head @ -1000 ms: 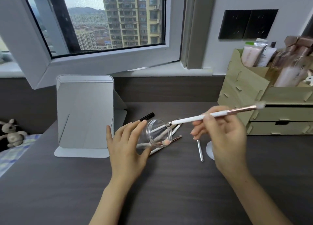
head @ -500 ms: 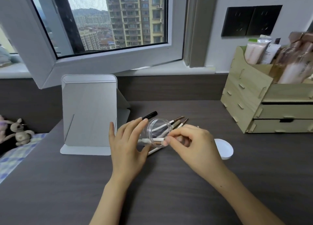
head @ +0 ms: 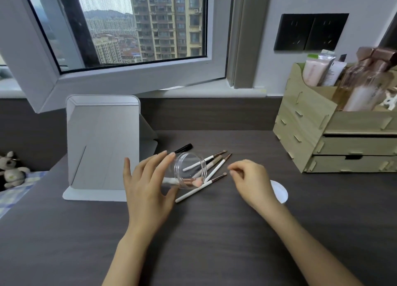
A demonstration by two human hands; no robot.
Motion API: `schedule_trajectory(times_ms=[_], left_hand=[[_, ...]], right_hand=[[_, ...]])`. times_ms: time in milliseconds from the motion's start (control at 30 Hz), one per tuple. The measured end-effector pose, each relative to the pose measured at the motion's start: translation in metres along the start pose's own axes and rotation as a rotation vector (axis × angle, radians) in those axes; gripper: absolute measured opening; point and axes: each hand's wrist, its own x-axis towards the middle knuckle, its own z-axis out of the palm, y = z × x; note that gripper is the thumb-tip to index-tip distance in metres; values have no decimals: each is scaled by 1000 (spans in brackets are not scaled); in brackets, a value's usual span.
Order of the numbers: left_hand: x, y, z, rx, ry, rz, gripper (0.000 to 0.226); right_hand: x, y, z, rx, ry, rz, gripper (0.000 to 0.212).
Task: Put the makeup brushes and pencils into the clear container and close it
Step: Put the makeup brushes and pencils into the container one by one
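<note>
1. My left hand (head: 148, 186) holds the clear container (head: 189, 170) tilted on the counter (head: 214, 242), one brush (head: 187, 181) inside.
2. My right hand (head: 249, 178) is loosely curled, empty, beside the loose brushes (head: 214, 169).
3. Loading step; next, pinch another brush. Lid (head: 279, 191) waits.

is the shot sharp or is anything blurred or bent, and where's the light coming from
Head view: daylight from the window lights the scene evenly, with only soft shadows under the hands. The wide lens bends the window frame and tilts the wooden organizer. The right hand and the bottles at the right edge look smeared. The clear container, gripped by the left hand, shows faint glare on its rim.
</note>
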Motion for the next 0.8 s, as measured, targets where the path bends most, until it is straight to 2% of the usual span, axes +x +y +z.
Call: schedule_trajectory(times_ms=[133,267,400,500,633,733,800], left_hand=[[1,-2,0,-21,-12,-47,60],[0,-4,0,-24,-20,-77,60],[0,-4,2,-16,-17,-75,61],[0,-3,3,-10,-19,-64,70],[0,-4,3,-10,-21,-73,72],[-1,-3,2,-14,-20,-85,72],[-1,-3,2,-16,-22,-90,73]], right_hand=[[34,20,25,-440,-207,-292,32],[58,23,25,-743,-292,-445,18],[69,32,23,-1038,-312,-604,21],[72,36,18,-1092,-313,-712,18],[71,42,14,-1080,-237,-790,15],[66,45,6,-910,-164,-762,14],[61,44,-8,-689,-77,-635,11]])
